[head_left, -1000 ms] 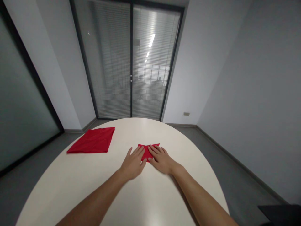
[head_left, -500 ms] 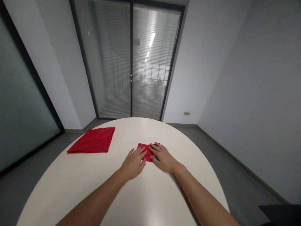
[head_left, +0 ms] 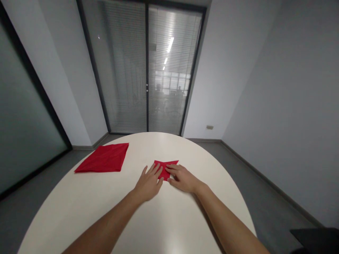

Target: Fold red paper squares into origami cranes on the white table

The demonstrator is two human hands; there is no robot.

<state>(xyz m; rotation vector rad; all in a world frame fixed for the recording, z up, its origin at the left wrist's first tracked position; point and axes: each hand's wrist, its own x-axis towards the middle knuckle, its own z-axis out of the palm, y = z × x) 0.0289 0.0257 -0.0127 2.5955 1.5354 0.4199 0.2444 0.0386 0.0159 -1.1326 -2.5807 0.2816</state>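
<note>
A small folded red cloth [head_left: 164, 170] lies on the white round table between my two hands, its far corners sticking out past my fingers. My left hand [head_left: 148, 182] rests with spread fingers on the cloth's left side. On its right side lies my right hand [head_left: 183, 178], fingers stretched out over the fabric and partly hiding it. Neither hand grips the cloth. Farther left, a larger folded red cloth [head_left: 104, 158] lies flat near the table's edge, apart from both hands.
The round white table [head_left: 169, 218] fills the foreground. Beyond it stand a glass door with blinds [head_left: 169, 106] and grey-white walls, with a small wall socket [head_left: 209, 127] low down. A dark object [head_left: 315, 238] shows at the lower right.
My right hand's fingers have drawn slightly back toward me, baring more of the small cloth's far right corner. My left hand stays nearly in place. The larger cloth lies as before.
</note>
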